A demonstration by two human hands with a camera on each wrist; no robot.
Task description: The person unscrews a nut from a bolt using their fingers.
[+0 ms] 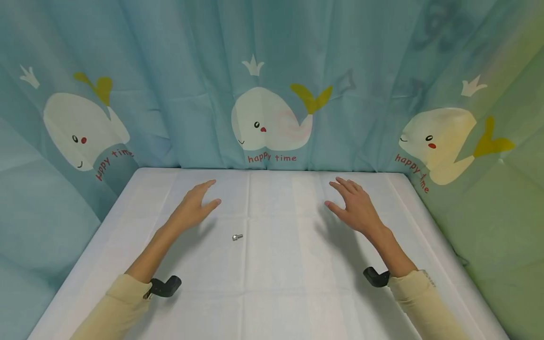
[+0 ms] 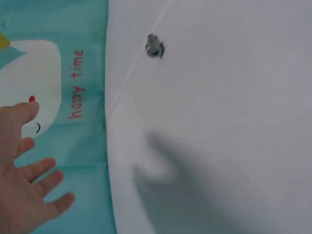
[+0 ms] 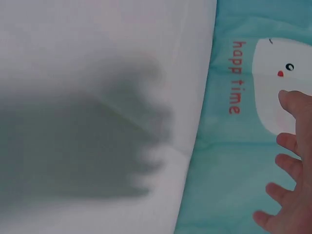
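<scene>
A small silver bolt (image 1: 237,237) lies alone on the white table (image 1: 272,293), a little in front of and between my hands; the left wrist view shows the bolt (image 2: 154,47) near the top. My left hand (image 1: 196,204) hovers above the table with fingers straight and spread, holding nothing; its fingers (image 2: 29,175) show at the left edge of the left wrist view. My right hand (image 1: 354,203) hovers the same way at the right, fingers (image 3: 292,165) spread, empty. Both hands cast shadows on the cloth.
A teal curtain (image 1: 272,71) printed with white whales and "happy time" encloses the table at the back and both sides. Black wrist camera mounts (image 1: 165,286) sit at my beige sleeves.
</scene>
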